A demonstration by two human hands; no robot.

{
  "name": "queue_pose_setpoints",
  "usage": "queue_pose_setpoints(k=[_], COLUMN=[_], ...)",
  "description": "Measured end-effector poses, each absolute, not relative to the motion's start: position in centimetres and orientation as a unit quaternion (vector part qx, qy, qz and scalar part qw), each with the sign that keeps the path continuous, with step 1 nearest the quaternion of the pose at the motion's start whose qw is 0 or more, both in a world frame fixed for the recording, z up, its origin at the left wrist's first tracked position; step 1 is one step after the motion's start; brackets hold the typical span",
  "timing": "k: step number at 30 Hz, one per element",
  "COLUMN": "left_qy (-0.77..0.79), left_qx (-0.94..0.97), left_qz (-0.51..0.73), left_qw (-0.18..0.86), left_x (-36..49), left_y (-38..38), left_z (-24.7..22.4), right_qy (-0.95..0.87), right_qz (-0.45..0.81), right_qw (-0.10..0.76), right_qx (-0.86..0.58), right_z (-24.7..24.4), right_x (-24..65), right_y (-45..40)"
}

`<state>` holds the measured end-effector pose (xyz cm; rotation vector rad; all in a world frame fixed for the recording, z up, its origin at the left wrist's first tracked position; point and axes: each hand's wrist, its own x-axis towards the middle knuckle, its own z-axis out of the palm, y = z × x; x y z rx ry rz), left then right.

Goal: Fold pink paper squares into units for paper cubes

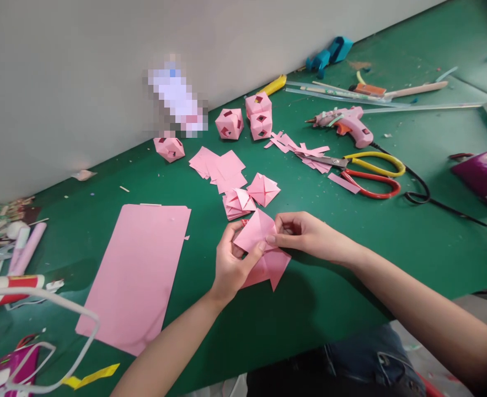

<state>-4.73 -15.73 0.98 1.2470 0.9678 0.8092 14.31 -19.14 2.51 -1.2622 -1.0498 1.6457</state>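
Observation:
Between my two hands is a pink paper square (256, 230) with a crease showing. My left hand (234, 259) pinches it from the left, thumb on top and fingers behind. At its right edge my right hand (303, 234) grips it between thumb and curled fingers. Below them, partly covered by my left hand, lie more folded pink papers (274, 266). Just beyond my fingers sit a small stack of folded squares (238, 203) and another folded piece (263, 189). Flat pink squares (226, 170) are spread behind those.
Finished-looking pink paper cubes (229, 124) stand near the wall. Scissors (367, 171) rest on paper strips (309, 157) at right, near a pink glue gun (346, 122) and its black cord. A large pink sheet (144, 270) lies left; a white cable (73, 309) loops at lower left.

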Motion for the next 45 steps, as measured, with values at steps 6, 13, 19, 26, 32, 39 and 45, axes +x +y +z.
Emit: queue_pose_setpoints(k=[6, 13, 19, 26, 32, 39, 45], left_qy=[0.43, 0.424, 0.408, 0.393, 0.399, 0.402, 0.41], left_qx=[0.53, 0.539, 0.541, 0.531, 0.52, 0.516, 0.536], left_qz=[0.362, 0.362, 0.362, 0.382, 0.379, 0.376, 0.37], left_qw=[0.635, 0.632, 0.64, 0.646, 0.653, 0.656, 0.638], left_x=[-4.71, -4.91, -4.94, -4.91, -4.89, -4.89, -4.9], left_y=[-15.56, -15.45, -15.4, -15.56, -15.47, -15.42, -15.38], left_z=[0.85, 0.51, 0.3, 0.39, 0.24, 0.21, 0.35], right_qy=[-0.434, -0.429, -0.429, -0.434, -0.438, -0.443, -0.452], right_qz=[0.633, 0.636, 0.634, 0.63, 0.62, 0.616, 0.606], right_qw=[0.397, 0.395, 0.394, 0.393, 0.391, 0.385, 0.382], right_qx=[-0.503, -0.506, -0.509, -0.51, -0.52, -0.526, -0.531], right_z=[2.14, 2.19, 2.31, 2.24, 2.34, 2.16, 2.29], right_x=[14.04, 13.9, 13.9, 13.91, 13.86, 13.84, 13.88], right_y=[-19.24, -19.24, -19.21, -19.29, -19.27, -19.23, -19.25])
